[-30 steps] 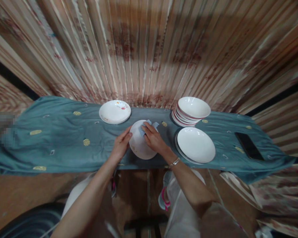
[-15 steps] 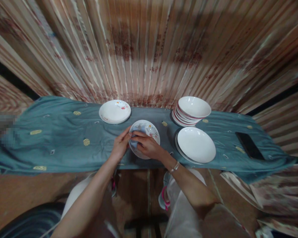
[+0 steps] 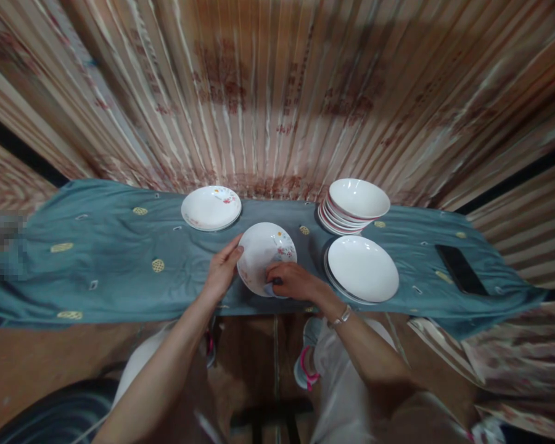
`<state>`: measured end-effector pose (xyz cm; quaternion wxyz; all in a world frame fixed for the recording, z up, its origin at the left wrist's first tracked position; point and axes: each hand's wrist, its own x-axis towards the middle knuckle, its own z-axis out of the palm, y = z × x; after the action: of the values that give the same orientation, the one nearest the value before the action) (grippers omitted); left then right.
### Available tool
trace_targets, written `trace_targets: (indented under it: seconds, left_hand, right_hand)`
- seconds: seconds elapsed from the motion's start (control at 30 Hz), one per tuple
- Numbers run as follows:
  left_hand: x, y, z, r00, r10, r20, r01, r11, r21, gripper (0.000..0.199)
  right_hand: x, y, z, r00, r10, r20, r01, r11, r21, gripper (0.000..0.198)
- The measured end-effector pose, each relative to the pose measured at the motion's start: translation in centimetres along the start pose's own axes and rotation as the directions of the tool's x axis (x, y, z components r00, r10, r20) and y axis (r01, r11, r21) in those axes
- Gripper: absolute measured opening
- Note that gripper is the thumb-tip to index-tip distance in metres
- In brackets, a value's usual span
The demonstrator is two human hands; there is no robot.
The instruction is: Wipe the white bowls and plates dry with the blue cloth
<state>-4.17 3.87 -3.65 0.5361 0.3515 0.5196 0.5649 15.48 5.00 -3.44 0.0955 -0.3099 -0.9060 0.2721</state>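
My left hand (image 3: 225, 264) grips the left rim of a white plate (image 3: 259, 250) with a small flower print, thumb on the upper side. The plate is tilted slightly above the cloth-covered table. At its lower right, my right hand (image 3: 290, 280) is closed around a bluish cloth (image 3: 272, 290), pressed against the plate near its rim. Most of the cloth is hidden under the fingers.
Behind to the left lie stacked flowered plates (image 3: 211, 208). On the right stand a stack of white bowls (image 3: 358, 197) and, nearer, a stack of white plates (image 3: 363, 268). A black phone (image 3: 461, 269) rests at the right on the green tablecloth (image 3: 120, 271).
My right hand has moved from the plate's left and middle down to its lower right with the cloth, uncovering the plate's centre. The left hand keeps its hold on the rim.
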Motion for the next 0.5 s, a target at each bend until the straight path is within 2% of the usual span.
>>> trace_targets:
  seconds: [0.17,0.4,0.5]
  left_hand:
    - [-0.2,0.4,0.1,1.0,-0.026,-0.007,0.026,1.0,0.006,0.072]
    - [-0.3,0.4,0.1,1.0,-0.029,-0.011,0.029,1.0,0.012,0.07]
    - [-0.3,0.4,0.1,1.0,-0.029,-0.005,0.029,1.0,0.006,0.072]
  right_hand:
    - [-0.5,1.8,0.0,0.985,0.162,-0.052,-0.168,0.974,-0.15,0.017]
    - [0.5,2.4,0.0,0.935,0.24,-0.26,-0.294,0.936,-0.194,0.025]
    - [1.3,2.5,-0.1,0.917,0.238,-0.321,-0.302,0.939,-0.166,0.026]
